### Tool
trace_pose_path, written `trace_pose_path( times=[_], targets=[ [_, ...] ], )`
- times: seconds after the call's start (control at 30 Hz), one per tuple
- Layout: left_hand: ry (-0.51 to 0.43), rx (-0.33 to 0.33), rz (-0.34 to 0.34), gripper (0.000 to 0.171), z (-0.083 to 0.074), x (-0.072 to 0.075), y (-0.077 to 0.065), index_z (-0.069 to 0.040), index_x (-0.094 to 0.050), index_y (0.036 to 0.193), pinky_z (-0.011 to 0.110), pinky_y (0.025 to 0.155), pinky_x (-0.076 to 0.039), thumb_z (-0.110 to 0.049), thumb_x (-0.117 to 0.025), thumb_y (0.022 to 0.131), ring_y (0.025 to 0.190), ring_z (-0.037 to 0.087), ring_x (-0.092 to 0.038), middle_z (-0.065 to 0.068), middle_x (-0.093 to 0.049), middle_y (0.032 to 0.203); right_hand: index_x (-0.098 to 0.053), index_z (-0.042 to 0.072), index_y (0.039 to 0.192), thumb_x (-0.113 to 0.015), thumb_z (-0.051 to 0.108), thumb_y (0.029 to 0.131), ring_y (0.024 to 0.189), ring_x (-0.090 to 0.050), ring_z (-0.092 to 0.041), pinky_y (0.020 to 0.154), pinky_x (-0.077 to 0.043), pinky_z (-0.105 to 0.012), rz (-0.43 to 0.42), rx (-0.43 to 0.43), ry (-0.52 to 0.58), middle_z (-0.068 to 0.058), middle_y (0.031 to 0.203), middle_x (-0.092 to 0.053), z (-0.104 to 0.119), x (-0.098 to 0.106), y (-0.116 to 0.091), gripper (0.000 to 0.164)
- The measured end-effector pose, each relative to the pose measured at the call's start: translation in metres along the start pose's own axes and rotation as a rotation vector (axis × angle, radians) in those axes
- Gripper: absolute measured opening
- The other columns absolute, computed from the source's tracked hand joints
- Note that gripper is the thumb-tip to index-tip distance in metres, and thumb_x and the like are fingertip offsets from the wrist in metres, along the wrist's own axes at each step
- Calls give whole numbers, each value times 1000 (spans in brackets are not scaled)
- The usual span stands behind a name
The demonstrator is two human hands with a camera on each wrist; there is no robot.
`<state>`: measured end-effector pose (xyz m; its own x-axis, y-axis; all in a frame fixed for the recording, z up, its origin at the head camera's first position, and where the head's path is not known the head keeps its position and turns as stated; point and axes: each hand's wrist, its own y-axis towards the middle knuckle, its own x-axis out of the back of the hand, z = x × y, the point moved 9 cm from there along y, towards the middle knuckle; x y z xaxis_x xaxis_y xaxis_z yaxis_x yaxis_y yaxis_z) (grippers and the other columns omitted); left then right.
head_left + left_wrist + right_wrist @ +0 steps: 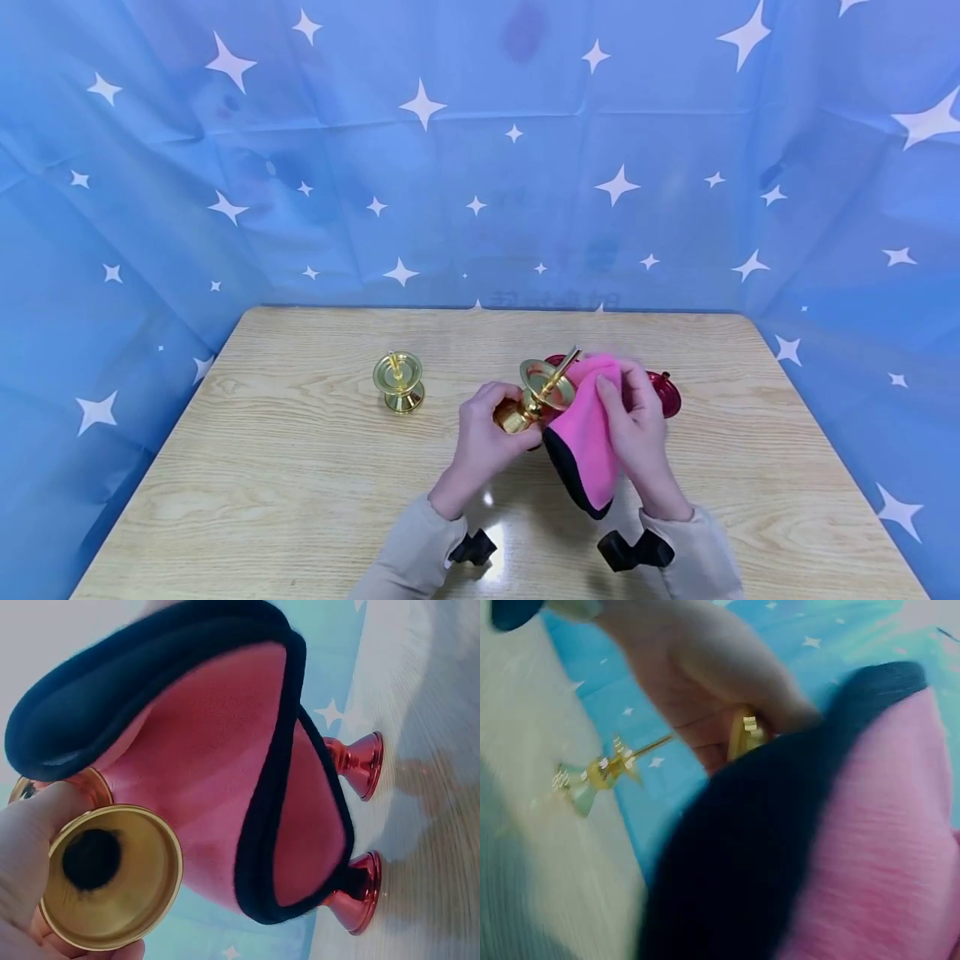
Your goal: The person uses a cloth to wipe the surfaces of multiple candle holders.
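One gold candlestick (398,379) stands upright on the worktop (247,467), left side, well apart from the work. Next, we've got the left hand (483,433) curled round the lower part of the tilted candlestick (533,407), held off the surface. Key relation, as we judge it: long axis leans up and right, dish and spike toward the cloth side. Pink cloth (591,433) is just right of the dish; contact we can't confirm. Right hand (639,421) pinches it. Behind, we see red stands (665,394), partly hidden.
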<state>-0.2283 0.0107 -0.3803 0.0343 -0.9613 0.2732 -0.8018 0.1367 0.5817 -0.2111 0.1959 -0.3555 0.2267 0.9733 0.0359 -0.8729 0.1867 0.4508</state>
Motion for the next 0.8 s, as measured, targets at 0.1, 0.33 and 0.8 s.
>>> trace_pose_path(
  times=[0.1, 0.33, 0.8],
  targets=[
    [-5, 12, -9, 29, 0, 1, 1, -1, -63, 84, 25, 66, -50, -6, -76, 58, 77, 17, -58, 8, -65, 82, -57, -7, 113, -52, -9, 89, 83, -57, -6, 67, -46, -15, 75, 85, -96, 4, 103, -62, 7, -9, -2, 25],
    [21, -17, -24, 29, -3, 5, 3, -2, -62, 83, 23, 65, -49, -7, -76, 57, 76, 17, -57, 6, -64, 79, -62, -5, 113, -58, -19, 78, 88, -56, 1, 70, -45, -10, 103, 273, -292, -13, 103, -65, 17, -11, -2, 38],
    [58, -80, -20, 29, 0, 3, -1, -4, -62, 81, 22, 67, -47, -6, -75, 56, 77, 18, -56, 4, -64, 79, -70, 10, 96, -32, 26, 101, 86, -58, -29, 70, -48, -43, 302, 622, -736, -14, 94, -61, 38, -29, -12, 41]
  ],
)
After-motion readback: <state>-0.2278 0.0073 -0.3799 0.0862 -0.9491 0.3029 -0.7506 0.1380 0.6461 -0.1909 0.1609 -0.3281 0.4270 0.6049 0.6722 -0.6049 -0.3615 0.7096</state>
